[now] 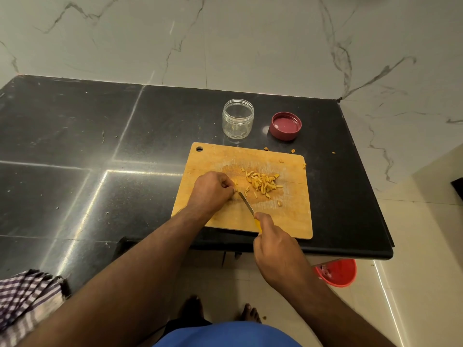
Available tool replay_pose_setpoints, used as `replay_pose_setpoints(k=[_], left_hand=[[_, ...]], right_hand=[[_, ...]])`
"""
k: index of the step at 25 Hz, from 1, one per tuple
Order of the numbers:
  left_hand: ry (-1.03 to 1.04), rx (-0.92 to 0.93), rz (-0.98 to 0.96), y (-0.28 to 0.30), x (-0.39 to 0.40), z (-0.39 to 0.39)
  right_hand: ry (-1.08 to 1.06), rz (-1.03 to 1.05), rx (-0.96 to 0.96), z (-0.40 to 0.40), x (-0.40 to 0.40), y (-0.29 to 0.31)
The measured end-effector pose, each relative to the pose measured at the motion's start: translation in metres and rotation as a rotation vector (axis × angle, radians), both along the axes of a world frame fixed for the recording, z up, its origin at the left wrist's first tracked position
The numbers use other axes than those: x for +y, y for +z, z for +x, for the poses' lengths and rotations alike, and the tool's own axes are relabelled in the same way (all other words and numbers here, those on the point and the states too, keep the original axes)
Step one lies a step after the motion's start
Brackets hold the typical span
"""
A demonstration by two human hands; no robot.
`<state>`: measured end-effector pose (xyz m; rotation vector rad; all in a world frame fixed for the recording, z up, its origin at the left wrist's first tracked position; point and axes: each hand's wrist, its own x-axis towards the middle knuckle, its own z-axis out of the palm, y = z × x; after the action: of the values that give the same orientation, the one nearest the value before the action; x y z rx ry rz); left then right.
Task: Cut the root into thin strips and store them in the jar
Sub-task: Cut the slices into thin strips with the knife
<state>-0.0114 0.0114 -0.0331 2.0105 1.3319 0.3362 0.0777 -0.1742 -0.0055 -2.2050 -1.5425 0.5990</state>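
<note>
- While my left hand curls over a small bit of root near the middle of the board, its fingertips pinch that piece against the wood; most of the piece is hidden under the fingers.
- My right hand grips the yellow handle of the knife at the board's near edge, and the blade angles up to the left with its tip right beside the left fingertips.
- Cut strips lie in a loose pile just right of the left hand, toward the board's far right part.
- A few stray bits sit apart on the board and on the desk past its far edge.
- At the desk's far right corner stands the jar, upright and open, with nothing in it that I can see.
- Just right of the jar lies the red lid, inner side up.
- On the desk's near left edge hangs a checked cloth.
- Below the desk's right end, a red bucket stands on the floor.
</note>
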Motion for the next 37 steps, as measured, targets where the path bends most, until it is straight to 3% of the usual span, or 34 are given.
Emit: replay_pose_setpoints(k=[37], left_hand=[[-0.039, 0.051, 0.002, 0.000, 0.009, -0.002]], right_hand=[[0.043, -0.048, -0.022, -0.005, 0.032, -0.002]])
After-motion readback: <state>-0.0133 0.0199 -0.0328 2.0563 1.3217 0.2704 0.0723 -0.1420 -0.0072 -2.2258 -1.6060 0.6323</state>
